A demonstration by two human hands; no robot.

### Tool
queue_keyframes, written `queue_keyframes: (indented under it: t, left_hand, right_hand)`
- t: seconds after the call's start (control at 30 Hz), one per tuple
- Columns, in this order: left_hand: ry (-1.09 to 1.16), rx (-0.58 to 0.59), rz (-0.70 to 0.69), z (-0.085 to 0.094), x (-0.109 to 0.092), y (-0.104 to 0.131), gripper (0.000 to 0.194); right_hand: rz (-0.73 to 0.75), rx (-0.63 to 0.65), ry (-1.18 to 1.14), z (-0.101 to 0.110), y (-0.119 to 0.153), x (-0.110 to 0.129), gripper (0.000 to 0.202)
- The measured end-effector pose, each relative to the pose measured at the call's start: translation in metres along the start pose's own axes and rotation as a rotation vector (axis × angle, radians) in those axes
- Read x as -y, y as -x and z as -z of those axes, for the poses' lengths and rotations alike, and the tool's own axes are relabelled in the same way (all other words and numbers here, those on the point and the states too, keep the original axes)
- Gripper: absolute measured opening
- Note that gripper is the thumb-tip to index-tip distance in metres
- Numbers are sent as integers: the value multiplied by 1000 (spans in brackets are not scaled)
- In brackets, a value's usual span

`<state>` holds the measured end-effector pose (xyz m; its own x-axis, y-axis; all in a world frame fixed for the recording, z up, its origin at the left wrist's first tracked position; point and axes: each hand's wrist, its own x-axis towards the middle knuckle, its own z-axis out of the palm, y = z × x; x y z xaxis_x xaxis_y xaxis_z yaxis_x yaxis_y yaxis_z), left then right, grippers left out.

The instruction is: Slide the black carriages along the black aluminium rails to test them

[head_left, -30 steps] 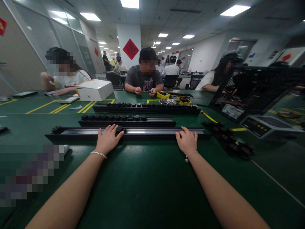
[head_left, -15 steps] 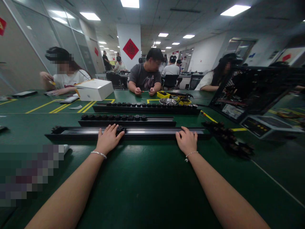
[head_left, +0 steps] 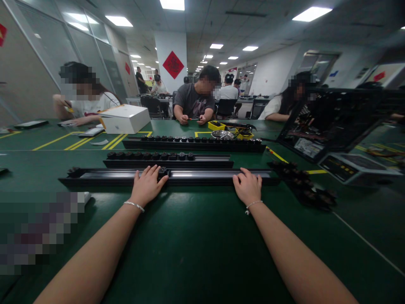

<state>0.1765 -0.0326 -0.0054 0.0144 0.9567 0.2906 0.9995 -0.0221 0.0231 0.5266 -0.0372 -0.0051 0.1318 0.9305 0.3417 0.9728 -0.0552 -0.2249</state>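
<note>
A long black rail (head_left: pixel 202 175) with a shiny metal strip lies crosswise on the table. My left hand (head_left: pixel 146 185) rests over it, thumb and forefinger around a small black block (head_left: pixel 163 171) sitting in the channel; the fingertips' exact contact is partly hidden. Further right, my right hand (head_left: pixel 248 185) has its fingers curled over the same rail's edge. At the rail's left end sits another small dark part (head_left: pixel 74 171). Just behind lies a shorter black rail (head_left: pixel 211 159) with a row of round black parts (head_left: pixel 147 156) along its left portion.
A third black rail (head_left: pixel 193 146) holding more parts lies farther back. Dark round parts (head_left: pixel 311 192) are on the right, near a metal-cased box (head_left: pixel 354 169) and an open computer case (head_left: pixel 335 122). A white box (head_left: pixel 126 119) stands back left. Across the table, a person (head_left: pixel 194 99) holds a screwdriver.
My left hand has shifted slightly right along the rail, and the small black block has moved right with it. My right hand stays where it was.
</note>
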Motion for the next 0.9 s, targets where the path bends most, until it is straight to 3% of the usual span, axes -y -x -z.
queue_keyframes:
  t: [0.9]
  left_hand:
    - [2,-6,-25,-1,-3,1,61]
  right_hand:
    - [7,-18,27,-4,0,-3,46]
